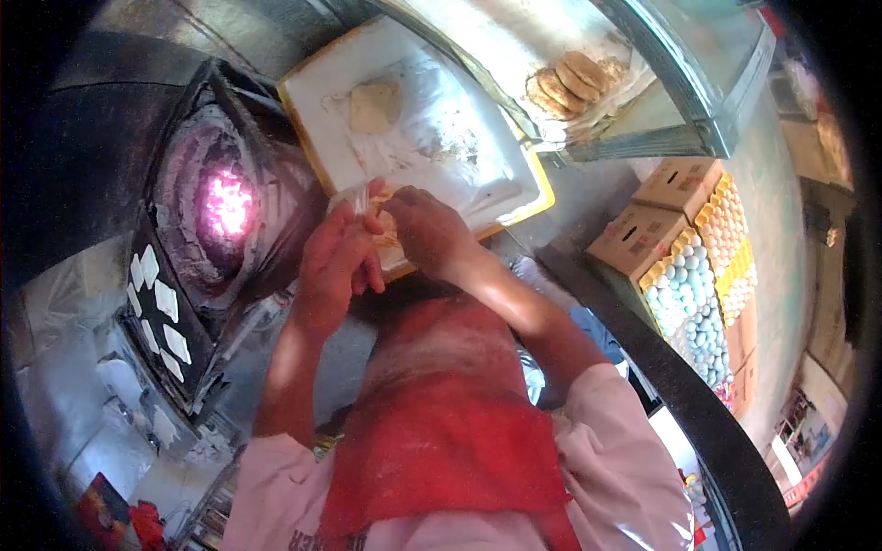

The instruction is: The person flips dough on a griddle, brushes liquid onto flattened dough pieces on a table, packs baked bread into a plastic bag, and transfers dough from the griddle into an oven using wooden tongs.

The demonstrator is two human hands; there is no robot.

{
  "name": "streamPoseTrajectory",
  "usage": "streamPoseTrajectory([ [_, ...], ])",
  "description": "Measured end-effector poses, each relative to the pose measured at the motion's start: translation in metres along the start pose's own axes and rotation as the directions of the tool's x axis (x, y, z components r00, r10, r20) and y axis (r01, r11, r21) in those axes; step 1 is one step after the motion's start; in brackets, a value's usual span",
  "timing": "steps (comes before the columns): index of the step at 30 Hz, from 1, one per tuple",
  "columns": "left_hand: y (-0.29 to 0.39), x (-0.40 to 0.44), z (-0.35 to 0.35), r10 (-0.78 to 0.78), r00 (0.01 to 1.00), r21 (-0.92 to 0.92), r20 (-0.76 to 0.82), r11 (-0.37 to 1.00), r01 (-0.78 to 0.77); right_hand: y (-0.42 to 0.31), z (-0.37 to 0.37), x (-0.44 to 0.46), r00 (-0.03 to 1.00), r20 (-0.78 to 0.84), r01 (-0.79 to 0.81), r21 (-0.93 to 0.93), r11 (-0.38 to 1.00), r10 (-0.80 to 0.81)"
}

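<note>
My left hand (333, 257) is closed on a clear plastic bag (361, 196), which sticks up past the fingertips. Close beside it, my right hand (427, 231) has its fingers curled in at the same bag. Between the two hands shows a golden-brown piece, seemingly flatbread (387, 228); the fingers hide most of it, and I cannot tell how far it is inside the bag. Both hands are over the near edge of a white work board (487, 188) with a yellow rim. A pale flat piece of dough (375, 106) lies farther back on that board.
On the left, an oven with glowing coals (230, 204) stands close to my left hand. Several white pieces (165, 301) lie on its dark ledge. Browned flatbreads (571, 84) sit behind a glass case (680, 83). To the right are egg trays (684, 285) and cardboard boxes (638, 237).
</note>
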State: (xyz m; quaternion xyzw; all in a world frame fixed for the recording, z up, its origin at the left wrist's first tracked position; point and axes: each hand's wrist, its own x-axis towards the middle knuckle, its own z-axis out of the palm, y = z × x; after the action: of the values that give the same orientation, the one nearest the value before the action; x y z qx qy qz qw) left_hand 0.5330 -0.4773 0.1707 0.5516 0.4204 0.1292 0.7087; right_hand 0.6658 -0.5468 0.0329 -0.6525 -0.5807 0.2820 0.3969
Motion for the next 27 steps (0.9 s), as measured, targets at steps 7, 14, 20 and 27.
streamPoseTrajectory([
  [7,-0.021,-0.008,-0.023,0.054,0.997,-0.123,-0.057,0.991,-0.060,0.016,0.024,0.020,0.963,0.131,-0.189,-0.300,0.935,0.236],
  [14,-0.029,-0.009,-0.028,0.087,0.996,-0.241,-0.026,0.966,-0.091,0.036,0.039,0.017,0.986,-0.008,-0.154,-0.448,0.881,0.168],
  [20,-0.031,-0.001,-0.037,-0.018,0.993,-0.359,-0.119,0.933,-0.027,0.039,0.033,0.003,0.926,0.324,-0.194,-0.027,0.981,0.192],
  [27,-0.045,-0.001,-0.057,-0.078,0.989,-0.488,-0.127,0.873,0.007,-0.023,-0.033,-0.015,0.790,0.605,-0.597,0.723,0.349,0.099],
])
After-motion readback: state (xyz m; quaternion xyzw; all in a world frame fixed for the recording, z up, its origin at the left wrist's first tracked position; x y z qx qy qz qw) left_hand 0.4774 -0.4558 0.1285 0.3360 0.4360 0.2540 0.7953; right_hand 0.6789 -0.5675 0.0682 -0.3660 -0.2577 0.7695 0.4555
